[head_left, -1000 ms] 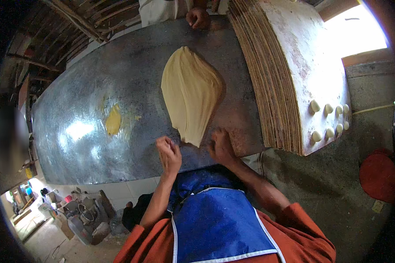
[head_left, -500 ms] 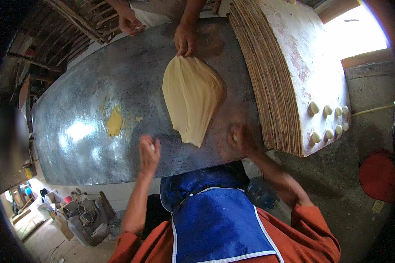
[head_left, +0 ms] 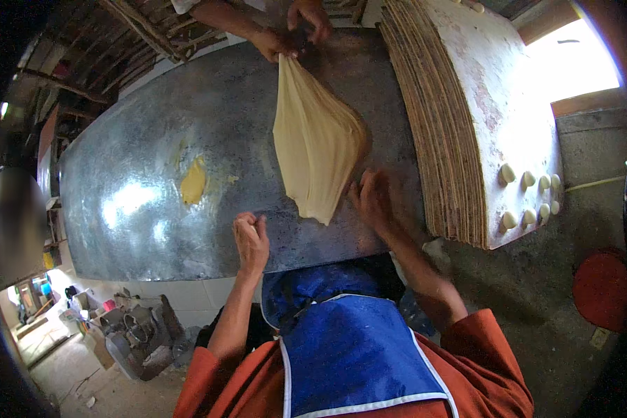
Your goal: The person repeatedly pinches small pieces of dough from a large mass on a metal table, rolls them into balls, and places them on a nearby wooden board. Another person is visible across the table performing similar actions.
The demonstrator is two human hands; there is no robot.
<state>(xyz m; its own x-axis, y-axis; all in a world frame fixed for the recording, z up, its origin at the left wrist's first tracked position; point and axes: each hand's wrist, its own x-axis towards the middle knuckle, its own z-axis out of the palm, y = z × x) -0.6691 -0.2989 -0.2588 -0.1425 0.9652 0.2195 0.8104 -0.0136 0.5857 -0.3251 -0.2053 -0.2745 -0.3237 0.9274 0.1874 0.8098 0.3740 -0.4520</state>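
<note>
A pale, pleated sheet of stretched dough [head_left: 317, 143] lies on the dark metal tabletop [head_left: 244, 104], its lower end tapering toward me. My left hand [head_left: 251, 242] is closed in a loose fist over the near edge, left of the dough and apart from it; what it holds, if anything, is hidden. Close beside the dough's lower right edge, my right hand [head_left: 376, 202] has its fingers curled, slightly blurred, with their contents hidden. Across the table, another person's hand [head_left: 275, 43] pinches the dough's far tip, and that person's other hand [head_left: 309, 19] is just beside it.
A yellow greasy smear [head_left: 194, 182] marks the table at left. A tall stack of boards [head_left: 439, 125] borders the right side, pale round knobs [head_left: 508, 174] on its outer face. Beyond are a red round object [head_left: 602, 289] and, lower left, grey machinery [head_left: 136, 334].
The other person's hands have come together and drawn the dough's far tip away from me. My right hand has moved up closer to the dough. My left hand remains closed.
</note>
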